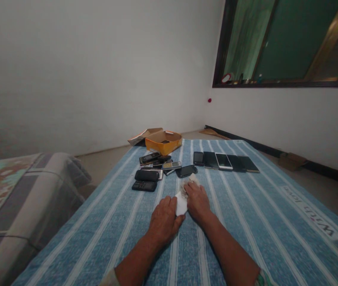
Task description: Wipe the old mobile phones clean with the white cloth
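Left hand (164, 220) and right hand (197, 202) closed on white tissue (181, 204), low centre.
Tissue lies on striped blue bedspread (246, 238), just below black smartphone (186, 171). Risk: right hand drifting up could shove that phone into the loose phone pile (157, 169); hard pulling could tear the tissue.

Orange cardboard box (163, 143) and dark-framed wall window (279, 43)

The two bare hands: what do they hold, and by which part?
The left hand and right hand hold a crumpled white tissue by its middle.
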`<control>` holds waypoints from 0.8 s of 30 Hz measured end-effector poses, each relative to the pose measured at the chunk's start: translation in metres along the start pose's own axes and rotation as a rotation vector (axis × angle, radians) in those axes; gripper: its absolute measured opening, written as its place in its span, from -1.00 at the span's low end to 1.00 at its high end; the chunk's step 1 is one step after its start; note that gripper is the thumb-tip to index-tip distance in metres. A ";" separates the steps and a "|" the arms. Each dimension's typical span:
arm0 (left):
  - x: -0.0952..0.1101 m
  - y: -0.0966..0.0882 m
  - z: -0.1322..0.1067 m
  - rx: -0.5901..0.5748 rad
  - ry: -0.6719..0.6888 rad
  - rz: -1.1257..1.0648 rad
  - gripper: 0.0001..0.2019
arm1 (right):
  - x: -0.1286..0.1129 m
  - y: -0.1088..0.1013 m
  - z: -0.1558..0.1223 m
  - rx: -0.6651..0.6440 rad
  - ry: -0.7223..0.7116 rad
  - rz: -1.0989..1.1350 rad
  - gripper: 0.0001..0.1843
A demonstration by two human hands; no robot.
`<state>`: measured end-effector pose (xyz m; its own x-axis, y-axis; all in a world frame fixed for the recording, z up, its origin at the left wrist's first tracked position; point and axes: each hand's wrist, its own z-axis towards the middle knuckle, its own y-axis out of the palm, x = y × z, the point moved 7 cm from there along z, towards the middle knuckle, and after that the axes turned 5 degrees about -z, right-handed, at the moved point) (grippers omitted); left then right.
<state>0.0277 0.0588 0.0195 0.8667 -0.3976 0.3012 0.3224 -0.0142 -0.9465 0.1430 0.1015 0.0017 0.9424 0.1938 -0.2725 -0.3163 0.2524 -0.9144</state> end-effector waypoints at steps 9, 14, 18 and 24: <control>-0.004 0.004 0.002 0.016 0.005 -0.025 -0.67 | -0.033 -0.001 -0.019 -0.013 -0.198 0.083 -0.66; -0.001 0.002 0.001 0.002 -0.005 -0.005 -0.72 | -0.020 -0.001 -0.011 -0.011 -0.130 0.053 -0.61; -0.001 0.001 0.000 -0.011 -0.015 0.013 -0.77 | -0.007 0.000 -0.008 0.001 -0.047 0.017 -0.60; -0.004 0.005 0.002 0.020 0.006 0.006 -0.68 | -0.028 0.000 -0.017 -0.005 -0.210 0.089 -0.62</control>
<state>0.0267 0.0619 0.0141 0.8664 -0.4032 0.2947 0.3249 0.0068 -0.9457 0.1188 0.0797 0.0040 0.8675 0.4084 -0.2840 -0.3957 0.2206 -0.8915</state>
